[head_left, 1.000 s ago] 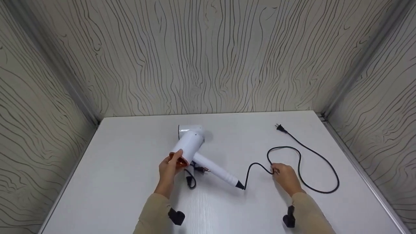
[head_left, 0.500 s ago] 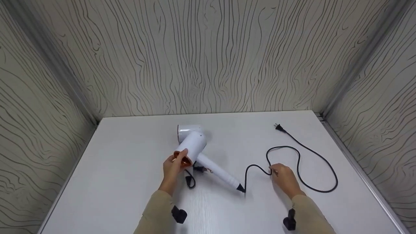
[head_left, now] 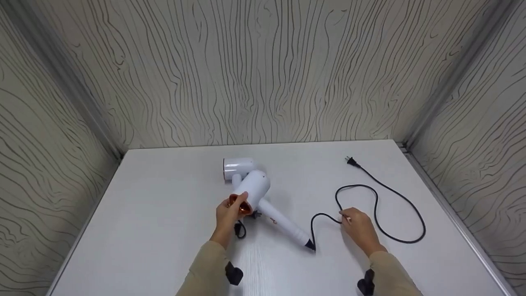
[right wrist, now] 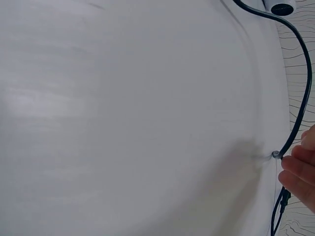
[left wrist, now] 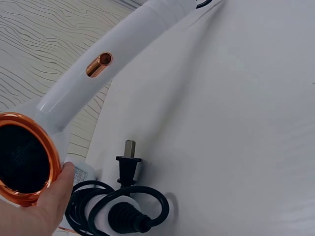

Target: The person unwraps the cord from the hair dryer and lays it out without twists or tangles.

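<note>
A white hair dryer (head_left: 257,186) with a copper-coloured rim is gripped at its barrel end by my left hand (head_left: 228,216), its handle slanting down to the right. Beneath and behind it lies a second white hair dryer (head_left: 236,167), its black cord coiled round its handle, as the left wrist view shows with the cord (left wrist: 81,211) and plug (left wrist: 127,169). My right hand (head_left: 361,230) pinches the black cord (head_left: 324,214) of the held dryer. In the right wrist view the cord (right wrist: 307,73) runs up from the fingertips (right wrist: 290,164) of that hand.
The rest of the cord loops over the right side of the white table (head_left: 164,185), ending in a black plug (head_left: 352,161) near the back. Wood-patterned panels (head_left: 254,74) stand behind the table and at both sides.
My left hand has moved to the right with the held dryer, whose handle end has shifted right and nearer. The second dryer shows more. My right hand has barely moved, still pinching the cord.
</note>
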